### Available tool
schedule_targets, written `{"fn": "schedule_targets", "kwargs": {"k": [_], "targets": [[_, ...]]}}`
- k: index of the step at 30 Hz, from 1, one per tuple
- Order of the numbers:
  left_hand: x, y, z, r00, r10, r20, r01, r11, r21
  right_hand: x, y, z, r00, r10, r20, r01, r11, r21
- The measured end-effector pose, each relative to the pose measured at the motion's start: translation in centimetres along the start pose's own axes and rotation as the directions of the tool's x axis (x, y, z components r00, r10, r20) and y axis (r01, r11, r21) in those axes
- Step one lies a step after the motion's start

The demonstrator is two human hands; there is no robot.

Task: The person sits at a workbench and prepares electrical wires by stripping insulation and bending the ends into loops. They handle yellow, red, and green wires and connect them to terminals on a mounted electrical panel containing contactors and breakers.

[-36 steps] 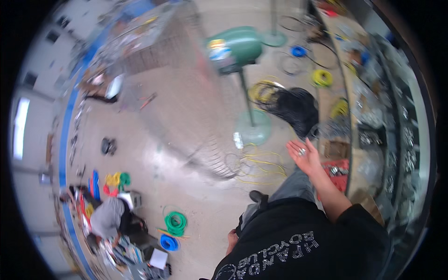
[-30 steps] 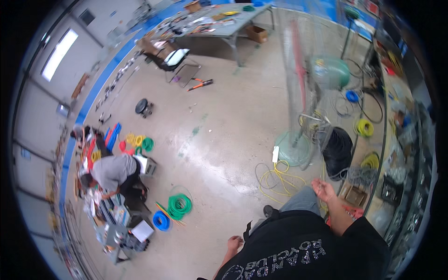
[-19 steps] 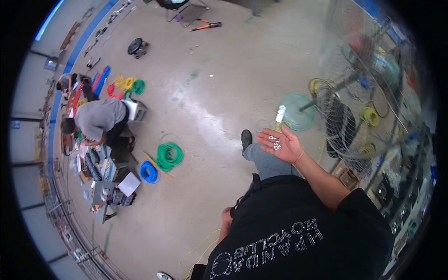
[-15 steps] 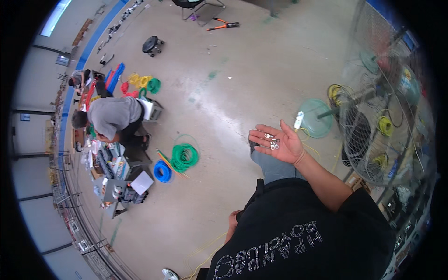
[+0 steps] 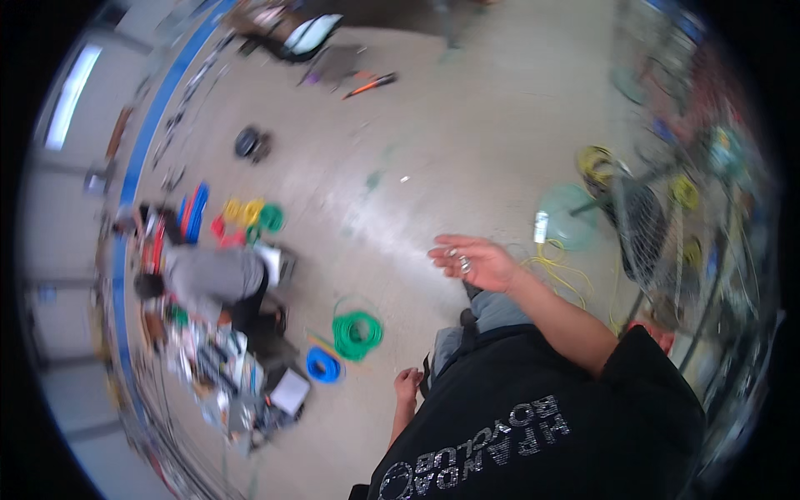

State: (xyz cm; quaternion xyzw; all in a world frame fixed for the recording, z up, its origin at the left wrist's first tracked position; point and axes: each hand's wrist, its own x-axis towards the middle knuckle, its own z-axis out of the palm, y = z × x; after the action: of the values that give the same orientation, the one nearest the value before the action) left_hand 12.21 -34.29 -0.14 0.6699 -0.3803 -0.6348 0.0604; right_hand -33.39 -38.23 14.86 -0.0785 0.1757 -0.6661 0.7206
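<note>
Grey floor (image 5: 467, 158), shiny in patches. Right hand (image 5: 479, 267) palm up, fingers extended, unclosed; small silvery metal pieces (image 5: 463, 264) lie near finger roots. Left hand (image 5: 407, 383) hangs beside black shirt (image 5: 583, 392), fingers curled; cannot tell whether it grips anything. Left of hands, on floor: green coil (image 5: 344, 342), blue coil (image 5: 312, 361) just beside it. Right: yellow cord (image 5: 550, 266), white block (image 5: 541, 227) at edge of round green base (image 5: 571, 218). Farther left, person in grey shirt (image 5: 217, 277) bends forward.

A blue coil (image 5: 313, 367) lies just left of the green coil (image 5: 345, 337); farther left, a grey-shirted person (image 5: 218, 273) bends over.
</note>
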Motion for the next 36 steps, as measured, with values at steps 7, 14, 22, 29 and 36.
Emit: {"fn": "schedule_targets", "kwargs": {"k": [7,14,22,29,36], "targets": [[9.5,-0.6,-4.5,0.73,0.206,0.652,-0.676,0.36,0.644,-14.1,6.5,-6.9,0.898,-0.218,-0.382,0.223,0.974,-0.031],[10.2,4.8,-1.2,0.745,0.189,0.64,-0.648,0.431,0.628,-36.3,13.7,-12.7,0.399,-0.32,-0.859,0.551,0.833,-0.054],[3.0,4.0,14.1,0.803,0.035,0.596,-0.559,0.394,0.73,-50.9,10.8,-21.1,0.017,-0.332,-0.943,0.858,0.489,-0.157],[-4.1,1.9,30.4,0.821,0.014,0.57,-0.525,0.408,0.747,-77.8,-21.3,-26.1,-0.524,-0.503,-0.688,0.761,0.085,-0.643],[-8.4,3.5,41.9,0.788,0.03,0.615,-0.56,0.449,0.696,-89.5,-32.0,-31.5,-0.732,-0.435,-0.524,0.569,0.032,-0.822]]}}
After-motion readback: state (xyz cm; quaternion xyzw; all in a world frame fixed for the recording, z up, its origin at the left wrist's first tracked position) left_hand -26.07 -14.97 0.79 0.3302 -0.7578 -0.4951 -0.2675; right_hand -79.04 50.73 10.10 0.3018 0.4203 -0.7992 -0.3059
